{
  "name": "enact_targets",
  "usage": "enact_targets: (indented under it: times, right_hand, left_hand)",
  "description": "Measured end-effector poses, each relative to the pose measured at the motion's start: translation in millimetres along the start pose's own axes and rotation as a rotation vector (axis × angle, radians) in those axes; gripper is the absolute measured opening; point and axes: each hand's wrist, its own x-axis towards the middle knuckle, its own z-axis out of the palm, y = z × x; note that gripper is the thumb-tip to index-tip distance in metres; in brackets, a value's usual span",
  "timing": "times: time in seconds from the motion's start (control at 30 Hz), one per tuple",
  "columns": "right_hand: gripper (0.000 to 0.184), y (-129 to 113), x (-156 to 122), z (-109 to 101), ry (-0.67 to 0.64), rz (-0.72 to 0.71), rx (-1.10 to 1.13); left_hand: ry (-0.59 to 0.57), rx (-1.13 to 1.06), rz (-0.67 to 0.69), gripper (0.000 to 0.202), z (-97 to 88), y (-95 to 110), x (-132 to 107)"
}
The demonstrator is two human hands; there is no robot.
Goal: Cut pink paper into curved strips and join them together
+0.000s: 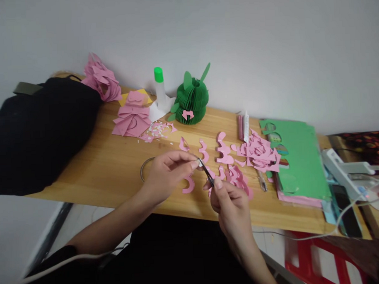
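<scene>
My left hand point(167, 171) is pinched closed, thumb and fingers meeting at the tip of a thin dark tool point(206, 172). My right hand point(230, 200) is closed round the lower end of that tool, which looks like small scissors or tweezers. Both hands hover over the wooden table point(116, 169). Curved pink paper cut-outs point(224, 151) lie just beyond my fingers, and a pink crescent piece point(189, 185) lies between my hands. What my left fingertips pinch is too small to name.
A green honeycomb paper ball point(191, 99) and a glue bottle with a green cap point(159, 91) stand at the back. Pink paper scraps point(260, 152), green sheets point(294, 159), folded pink pieces point(131, 115), a black bag point(33, 131), a wire ring point(144, 168) and a white device point(346, 171) surround them.
</scene>
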Motion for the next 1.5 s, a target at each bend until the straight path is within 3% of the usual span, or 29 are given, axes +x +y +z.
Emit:
enact_targets:
  times: [0.37, 0.73, 0.87, 0.97, 1.07, 1.2, 1.4, 1.5]
  right_hand:
    - [0.042, -1, -2, 0, -0.042, 0.024, 0.1]
    - [0.052, -7, -5, -6, -0.154, 0.172, 0.222]
    - [0.05, -10, 1, -14, -0.063, 0.091, 0.232]
    - [0.025, -21, 15, -15, 0.061, -0.011, 0.021]
    - [0.013, -31, 28, -13, -0.076, -0.062, -0.132]
    - [0.006, -35, 36, -12, -0.238, -0.083, -0.262]
    - [0.018, -31, 36, -13, -0.253, -0.037, -0.362]
    - [0.02, -17, 36, -9, -0.145, 0.025, -0.208]
  left_hand:
    - [-0.006, -0.079, 0.02, 0.01, -5.9, -7, -5]
    - [0.023, -0.22, -0.052, 0.015, -14.3, -5, -1]
    - [-0.105, -0.187, -0.08, 0.019, -19.1, -4, -2]
    - [-0.275, -0.092, -0.128, 0.033, -19.7, -4, -2]
    - [-0.353, -0.012, -0.166, 0.042, -19.3, -5, -2]
    - [-0.402, 0.037, -0.197, 0.038, -19.9, -7, -2]
    - [-0.402, 0.041, -0.204, 0.038, -26.7, -15, -2]
    - [-0.253, 0.207, -0.06, 0.031, -36.2, -28, -7]
